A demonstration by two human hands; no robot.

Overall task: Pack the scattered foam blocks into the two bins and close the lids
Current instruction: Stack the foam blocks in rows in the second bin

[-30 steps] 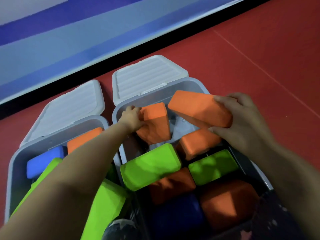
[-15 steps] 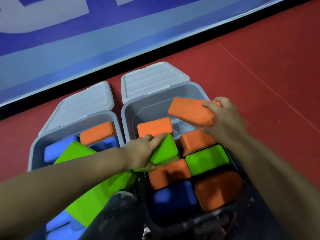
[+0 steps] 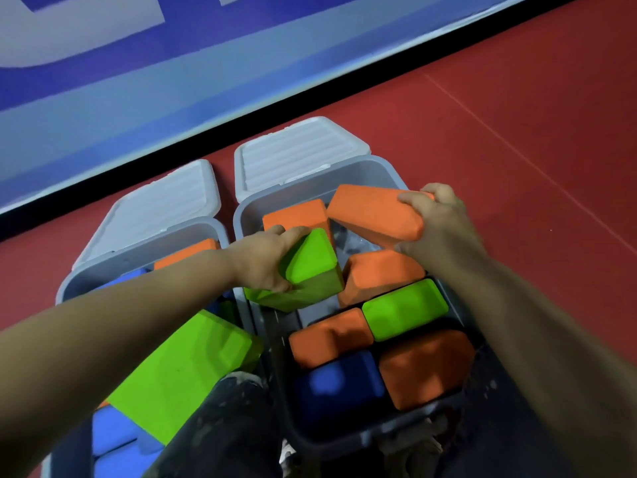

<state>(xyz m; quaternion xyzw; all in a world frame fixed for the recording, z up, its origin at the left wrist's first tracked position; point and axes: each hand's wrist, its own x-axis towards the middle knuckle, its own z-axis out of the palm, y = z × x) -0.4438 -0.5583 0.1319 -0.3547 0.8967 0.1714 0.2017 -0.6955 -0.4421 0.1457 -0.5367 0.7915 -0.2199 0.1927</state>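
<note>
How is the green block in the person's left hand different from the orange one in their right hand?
The green block is bright green; the orange block is orange. The left hand grips the green block by its left end, while the right hand holds the orange block by its right end. The green one sits over the bin's middle; the orange one sits farther back, at the far right. Both are tilted.

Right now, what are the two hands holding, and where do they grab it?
The left hand grips the green block by its left end. The right hand grips the orange block by its right end.
</note>
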